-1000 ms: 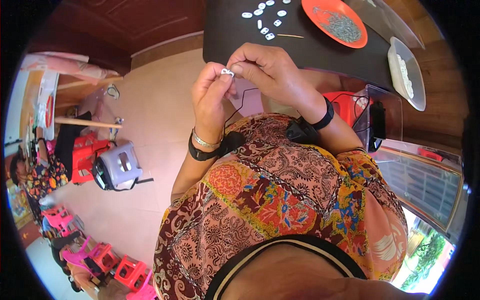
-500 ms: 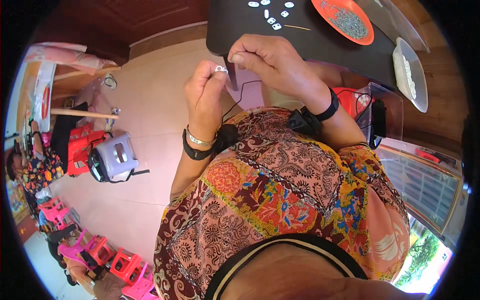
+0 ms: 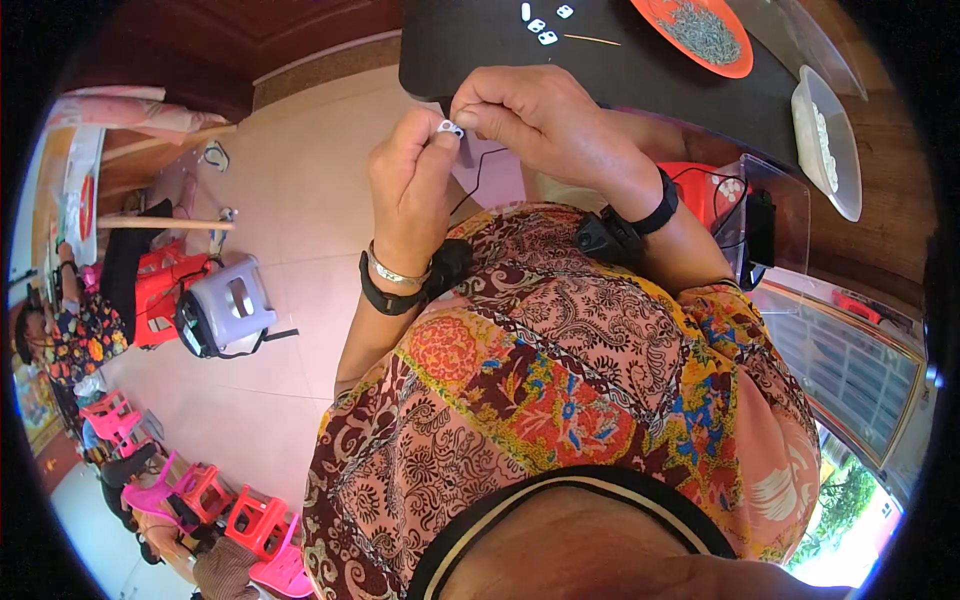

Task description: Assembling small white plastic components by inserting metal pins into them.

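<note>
My left hand (image 3: 412, 180) pinches a small white plastic piece with round holes (image 3: 451, 128) between thumb and forefinger, just off the near edge of the dark table (image 3: 470, 55). Close against that piece, my right hand (image 3: 535, 120) has its thumb and forefinger pressed together; whatever is between them is too small to make out. On the table beyond lie several similar white pieces (image 3: 547, 38) and a thin wooden stick (image 3: 592, 40). An orange plate (image 3: 742, 66) to their right holds many small grey metal parts.
A whitish bowl (image 3: 848, 180) of white pieces sits at the table's right side. Below the table's right part is a red stool (image 3: 690, 185). A lilac stool (image 3: 240, 305) stands on the floor at left, near another person (image 3: 95, 335) in a flowered top.
My right fingertips have come down to the white piece, where a gap was before. The piece has turned a little in my left hand. The whole view has shifted slightly.
</note>
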`<state>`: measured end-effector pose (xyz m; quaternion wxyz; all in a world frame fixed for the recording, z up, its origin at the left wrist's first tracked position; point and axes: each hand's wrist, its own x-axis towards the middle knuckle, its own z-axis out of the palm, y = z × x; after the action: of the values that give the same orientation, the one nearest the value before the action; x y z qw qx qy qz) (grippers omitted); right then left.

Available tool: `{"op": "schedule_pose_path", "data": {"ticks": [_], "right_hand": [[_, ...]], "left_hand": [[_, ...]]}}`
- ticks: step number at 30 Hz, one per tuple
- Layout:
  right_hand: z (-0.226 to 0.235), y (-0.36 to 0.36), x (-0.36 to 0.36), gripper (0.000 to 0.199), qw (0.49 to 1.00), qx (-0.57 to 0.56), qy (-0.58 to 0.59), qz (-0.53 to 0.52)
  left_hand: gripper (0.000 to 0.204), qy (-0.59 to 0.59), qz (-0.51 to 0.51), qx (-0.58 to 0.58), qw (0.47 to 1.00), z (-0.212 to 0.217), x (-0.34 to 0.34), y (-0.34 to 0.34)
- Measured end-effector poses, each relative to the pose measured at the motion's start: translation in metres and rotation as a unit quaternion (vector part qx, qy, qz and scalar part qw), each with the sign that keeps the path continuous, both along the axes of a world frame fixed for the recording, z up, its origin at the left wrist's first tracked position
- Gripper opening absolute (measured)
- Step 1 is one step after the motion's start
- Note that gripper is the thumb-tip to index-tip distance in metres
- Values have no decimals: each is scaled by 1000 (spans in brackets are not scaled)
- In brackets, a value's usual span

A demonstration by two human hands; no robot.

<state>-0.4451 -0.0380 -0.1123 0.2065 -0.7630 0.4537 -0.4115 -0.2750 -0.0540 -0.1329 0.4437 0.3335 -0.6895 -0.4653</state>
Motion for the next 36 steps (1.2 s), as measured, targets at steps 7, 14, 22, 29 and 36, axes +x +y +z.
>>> {"op": "schedule_pose_path", "data": {"ticks": [7, 14, 22, 29, 36], "right_hand": [[0, 2, 1, 13, 999, -13, 29, -4], [-3, -6, -8, 15, 998, 56, 15, 17], [0, 0, -37, 20, 986, 140, -47, -81], [4, 3, -65, 12, 990, 42, 118, -68], [27, -30, -103, 15, 959, 18, 216, -182]], "left_hand": [[12, -22, 21, -46, 998, -8, -2, 4], [11, 30, 6, 62, 998, -12, 0, 2], [12, 93, -4, 128, 987, -13, -4, -6], [12, 113, 0, 183, 977, -16, 4, -7], [13, 124, -12, 194, 973, -22, 11, -14]]}}
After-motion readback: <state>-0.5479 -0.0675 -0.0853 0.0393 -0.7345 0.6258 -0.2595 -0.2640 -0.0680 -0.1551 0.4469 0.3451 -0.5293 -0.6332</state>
